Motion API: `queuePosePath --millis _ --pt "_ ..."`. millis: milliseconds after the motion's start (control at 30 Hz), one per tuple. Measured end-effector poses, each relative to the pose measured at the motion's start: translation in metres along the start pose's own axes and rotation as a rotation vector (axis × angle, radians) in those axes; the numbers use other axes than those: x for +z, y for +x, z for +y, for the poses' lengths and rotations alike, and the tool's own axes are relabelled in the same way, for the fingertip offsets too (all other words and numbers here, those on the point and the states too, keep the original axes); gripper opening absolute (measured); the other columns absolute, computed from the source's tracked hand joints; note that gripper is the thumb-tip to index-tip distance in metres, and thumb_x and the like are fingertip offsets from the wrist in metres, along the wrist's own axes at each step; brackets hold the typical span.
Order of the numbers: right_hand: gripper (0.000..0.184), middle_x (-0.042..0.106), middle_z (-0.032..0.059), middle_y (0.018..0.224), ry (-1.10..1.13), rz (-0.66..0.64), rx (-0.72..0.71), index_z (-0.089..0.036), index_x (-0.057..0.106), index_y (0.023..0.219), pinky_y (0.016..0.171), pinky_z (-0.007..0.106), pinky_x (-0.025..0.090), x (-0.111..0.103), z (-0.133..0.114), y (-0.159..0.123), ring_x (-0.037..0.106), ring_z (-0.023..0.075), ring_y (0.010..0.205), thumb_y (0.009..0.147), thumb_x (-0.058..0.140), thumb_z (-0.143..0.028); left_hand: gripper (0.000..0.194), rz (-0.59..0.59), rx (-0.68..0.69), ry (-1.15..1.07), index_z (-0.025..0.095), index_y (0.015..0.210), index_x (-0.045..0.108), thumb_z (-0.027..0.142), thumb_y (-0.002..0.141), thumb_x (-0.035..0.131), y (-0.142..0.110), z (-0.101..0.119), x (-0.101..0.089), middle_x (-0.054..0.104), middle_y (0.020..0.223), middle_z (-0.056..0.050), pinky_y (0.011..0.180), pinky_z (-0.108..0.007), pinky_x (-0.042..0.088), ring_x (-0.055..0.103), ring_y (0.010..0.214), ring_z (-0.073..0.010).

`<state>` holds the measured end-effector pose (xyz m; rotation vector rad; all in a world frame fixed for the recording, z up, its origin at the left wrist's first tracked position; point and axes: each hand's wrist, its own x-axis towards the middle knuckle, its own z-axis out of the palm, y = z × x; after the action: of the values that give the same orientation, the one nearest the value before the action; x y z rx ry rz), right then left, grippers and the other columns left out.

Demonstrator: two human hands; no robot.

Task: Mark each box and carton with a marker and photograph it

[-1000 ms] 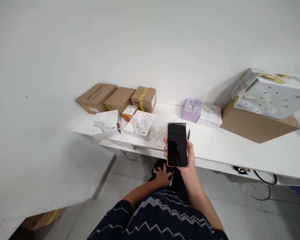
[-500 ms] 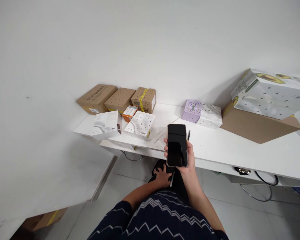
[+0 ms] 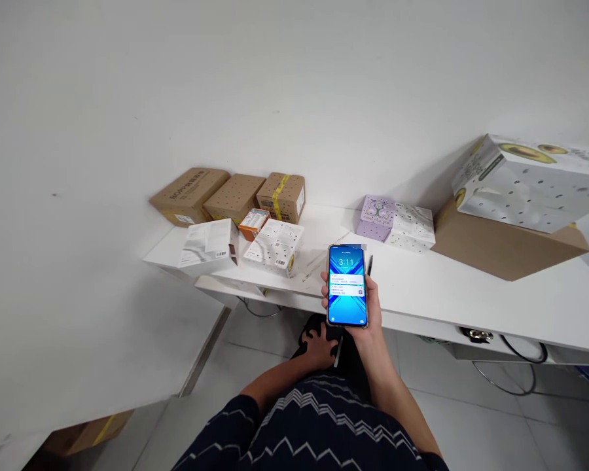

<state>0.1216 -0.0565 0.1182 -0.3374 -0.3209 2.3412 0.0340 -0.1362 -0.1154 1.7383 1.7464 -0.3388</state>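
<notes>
Fingers of my right hand grasp blue-screened rectangular phone; my left hand lies released, spread on black trousers; yellow-taped brown cardboard box stands far left.

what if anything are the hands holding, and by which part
The right hand holds the phone by its side edges, around and below mid-height; the left hand seems empty.

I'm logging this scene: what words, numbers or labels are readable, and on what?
"3:11": phone in the right hand.
"BOPP", then unclear characters: back-left carton.
"Super", rest unclear: large avocado box.
Too small or blurred: phone notifications, white boxes, purple box, orange box, other cartons.
</notes>
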Motion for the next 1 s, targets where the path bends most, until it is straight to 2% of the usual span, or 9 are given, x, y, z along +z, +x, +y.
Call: queuePosePath --millis 167,300,400,467,600,667,833,900,1000 --pt "0.058 0.065 0.0123 0.119 -0.01 0.001 -0.01 -0.017 0.052 0.128 0.074 0.039 0.056 -0.001 -0.007 -0.004 0.067 0.0239 0.091 0.083 0.047 -0.053 0.055 -0.017 -0.006 0.014 0.038 0.127 0.052 0.049 0.074 0.052 0.0 0.002 -0.002 0.01 0.157 -0.009 0.086 -0.068 0.03 0.03 0.126 -0.0522" --pt "0.053 0.068 0.0102 0.11 -0.162 0.158 -0.198 -0.02 0.055 0.124 0.073 0.042 0.056 -0.01 -0.032 -0.016 0.068 0.0249 0.088 0.082 0.048 -0.052 0.053 -0.046 -0.01 0.022 0.035 0.124 0.056 0.047 0.073 0.055 -0.003 0.002 -0.006 0.007 0.158 -0.009 0.085 -0.068 0.033 0.03 0.127 -0.053" --pt "0.057 0.066 0.0094 0.11 -0.413 0.446 -0.457 -0.02 0.056 0.123 0.072 0.04 0.054 -0.034 -0.062 -0.027 0.067 0.0243 0.086 0.079 0.048 -0.056 0.049 -0.032 0.045 -0.013 0.031 0.119 0.061 0.045 0.073 0.056 -0.01 -0.001 -0.013 0.012 0.157 -0.011 0.087 -0.068 0.035 0.033 0.128 -0.0519" --pt "0.06 0.064 0.0079 0.11 -0.693 0.756 -0.612 -0.022 0.054 0.126 0.072 0.038 0.052 -0.057 -0.083 -0.036 0.065 0.0231 0.086 0.077 0.048 -0.057 0.039 -0.016 0.079 -0.053 0.026 0.109 0.067 0.04 0.074 0.056 -0.018 -0.002 -0.021 0.027 0.152 -0.013 0.089 -0.065 0.037 0.038 0.126 -0.0486" --pt "0.062 0.061 0.0123 0.115 -1.6 1.234 -0.58 -0.021 0.05 0.135 0.089 0.046 0.044 -0.102 -0.119 -0.053 0.057 0.0307 0.105 0.08 0.05 -0.051 0.031 0.038 0.173 -0.125 0.02 0.091 0.071 0.036 0.086 0.044 -0.041 0.004 -0.051 0.062 0.111 -0.01 0.091 -0.044 0.047 0.058 0.106 -0.0278" --pt "0.062 0.057 0.0179 0.122 -1.942 1.367 -0.473 -0.019 0.05 0.136 0.09 0.05 0.041 -0.118 -0.129 -0.059 0.053 0.0364 0.11 0.082 0.05 -0.048 0.035 0.182 0.23 -0.189 0.022 0.098 0.068 0.034 0.092 0.035 -0.055 0.01 -0.075 0.064 0.104 -0.006 0.093 -0.034 0.047 0.059 0.1 -0.0191" --pt "0.058 0.052 0.0226 0.126 -2.262 1.451 -0.273 -0.018 0.051 0.135 0.087 0.055 0.04 -0.143 -0.141 -0.061 0.05 0.0415 0.112 0.085 0.045 -0.047 0.033 0.959 0.295 -0.292 0.025 0.117 0.062 0.035 0.088 0.049 -0.072 0.025 -0.147 0.053 0.115 -0.01 0.091 -0.034 0.048 0.055 0.102 -0.0211" --pt "0.058 0.053 0.0216 0.126 -2.27 1.454 -0.273 -0.018 0.053 0.133 0.089 0.056 0.038 -0.15 -0.144 -0.059 0.047 0.0416 0.115 0.085 0.045 -0.049 0.043 1.063 0.229 -0.211 0.029 0.125 0.058 0.042 0.084 0.057 -0.068 0.031 -0.171 0.044 0.127 -0.013 0.091 -0.044 0.047 0.051 0.108 -0.0284" --pt "0.057 0.048 0.0199 0.134 -2.247 1.459 -0.367 -0.02 0.056 0.129 0.092 0.058 0.036 -0.158 -0.145 -0.054 0.041 0.0423 0.121 0.084 0.047 -0.053 0.058 1.048 0.141 -0.143 0.033 0.131 0.052 0.051 0.077 0.064 -0.052 0.043 -0.196 0.032 0.14 -0.015 0.087 -0.053 0.047 0.047 0.112 -0.0375"
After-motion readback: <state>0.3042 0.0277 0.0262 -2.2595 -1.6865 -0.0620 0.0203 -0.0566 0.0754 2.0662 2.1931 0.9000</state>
